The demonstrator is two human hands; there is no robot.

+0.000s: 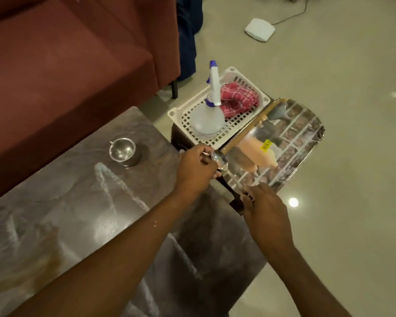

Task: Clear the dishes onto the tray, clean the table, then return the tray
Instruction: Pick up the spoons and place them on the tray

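Observation:
A steel spoon [222, 161] lies across the left edge of a shiny steel tray [290, 143] that juts out over the floor past the table's right corner. My left hand [196, 171] pinches the spoon just below its bowl. My right hand [266, 213] curls its fingers at the tray's near corner, right where the spoon's handle ends. A small steel cup [124, 152] stands alone on the dark marble table [66, 213], far left of both hands. White smears streak the tabletop.
A white plastic basket [240, 76] on a dark stool holds a spray bottle [209, 115] and a red checked cloth [238, 99], just behind the tray. A maroon sofa [66, 65] borders the table's far side. A white device [260, 29] with a cable lies on the floor.

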